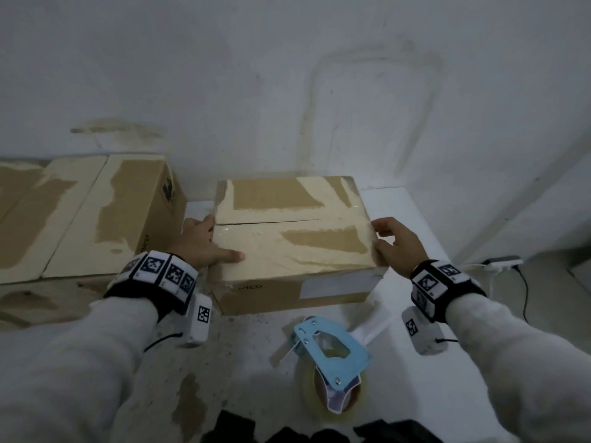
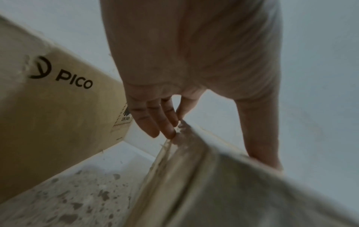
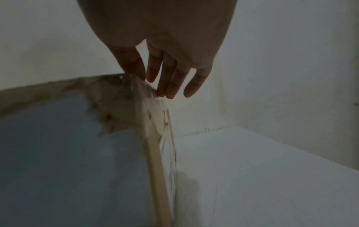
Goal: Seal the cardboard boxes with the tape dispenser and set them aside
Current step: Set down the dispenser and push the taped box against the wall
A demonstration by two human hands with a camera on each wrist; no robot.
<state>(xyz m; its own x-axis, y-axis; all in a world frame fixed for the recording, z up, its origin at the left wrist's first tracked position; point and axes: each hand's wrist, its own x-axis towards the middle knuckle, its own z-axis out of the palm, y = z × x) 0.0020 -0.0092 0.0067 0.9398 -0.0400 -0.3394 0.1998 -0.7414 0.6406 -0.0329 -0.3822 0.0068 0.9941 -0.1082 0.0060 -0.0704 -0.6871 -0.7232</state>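
Note:
A closed cardboard box (image 1: 294, 244) with torn, patchy flaps sits on the white table (image 1: 419, 219). My left hand (image 1: 204, 244) lies flat against its left end, thumb resting on the top. In the left wrist view its fingers (image 2: 155, 122) are straight and touch the box's upper edge (image 2: 213, 184). My right hand (image 1: 393, 244) presses the right end with its thumb over the top edge. The right wrist view shows those fingers (image 3: 169, 79) straight beside the box corner (image 3: 124, 98). A blue tape dispenser (image 1: 329, 353) lies untouched on the table in front of the box.
A bigger PICO cardboard box (image 1: 89, 212) stands close on the left, near my left hand, and also fills the left wrist view's left side (image 2: 58, 107). A white wall (image 1: 287, 91) rises right behind. A power adapter and cable (image 1: 502, 262) lie low at the right.

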